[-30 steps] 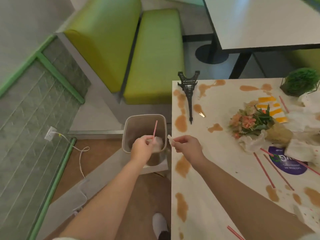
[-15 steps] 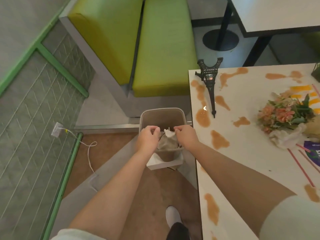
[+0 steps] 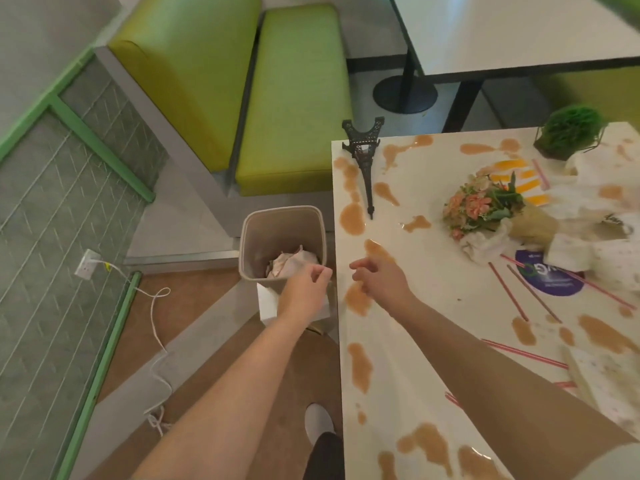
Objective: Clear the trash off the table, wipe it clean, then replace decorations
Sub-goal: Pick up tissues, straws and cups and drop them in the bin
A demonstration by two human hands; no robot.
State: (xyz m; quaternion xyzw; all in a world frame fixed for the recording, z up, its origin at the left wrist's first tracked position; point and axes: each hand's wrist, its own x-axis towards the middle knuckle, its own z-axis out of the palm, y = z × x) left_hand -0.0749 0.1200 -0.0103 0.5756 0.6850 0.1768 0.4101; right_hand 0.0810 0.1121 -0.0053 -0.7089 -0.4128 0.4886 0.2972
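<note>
A beige trash bin [image 3: 249, 237] stands on the floor beside the white table [image 3: 426, 306], with crumpled paper [image 3: 292, 263] inside. My left hand [image 3: 303, 292] hovers at the bin's near rim, fingers loosely curled, holding nothing. Over the table's left edge my right hand [image 3: 379, 282] is empty too, its fingers relaxed. Brown spills [image 3: 351, 218] cover the table. A black Eiffel Tower model [image 3: 363, 157] lies at the far left corner. A flower bouquet [image 3: 481, 206], crumpled napkins [image 3: 485, 244], red straws [image 3: 509, 292] and a purple round sticker [image 3: 550, 282] lie to the right.
A small green potted plant [image 3: 569, 131] sits at the table's far right. A green bench [image 3: 294, 98] stands behind the bin, and another table [image 3: 502, 29] beyond. A white cable [image 3: 156, 306] runs from a wall socket across the floor. My shoe [image 3: 318, 419] is below.
Both hands released the straw and paper scraps into the bin. The right hand has moved back over the table edge; the left has drawn back to the bin's near rim.
</note>
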